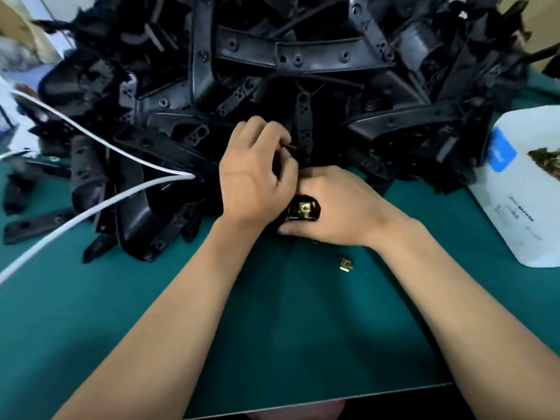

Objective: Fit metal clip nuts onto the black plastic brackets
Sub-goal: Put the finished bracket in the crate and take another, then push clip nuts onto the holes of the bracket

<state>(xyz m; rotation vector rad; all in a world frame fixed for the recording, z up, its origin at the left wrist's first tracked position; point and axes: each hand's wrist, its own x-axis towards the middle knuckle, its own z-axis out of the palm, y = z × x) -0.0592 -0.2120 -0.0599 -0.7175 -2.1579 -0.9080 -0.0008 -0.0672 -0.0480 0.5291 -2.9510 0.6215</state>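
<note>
Both hands meet at the foot of a big pile of black plastic brackets [303, 56]. My right hand [336, 204] grips the near end of one black bracket [315, 204], thumb underneath, and a brass clip nut [305, 210] sits on that end. My left hand [254, 174] lies over the same bracket from the left with its fingers curled; what the fingertips hold is hidden. A second loose clip nut [345, 264] lies on the green mat [272, 328] just in front of my right wrist.
A white box [521, 204] with a blue label stands at the right edge and holds several brass clip nuts [547, 162]. Two white cables [91, 131] run in from the left across the pile. The table's front edge is near my elbows.
</note>
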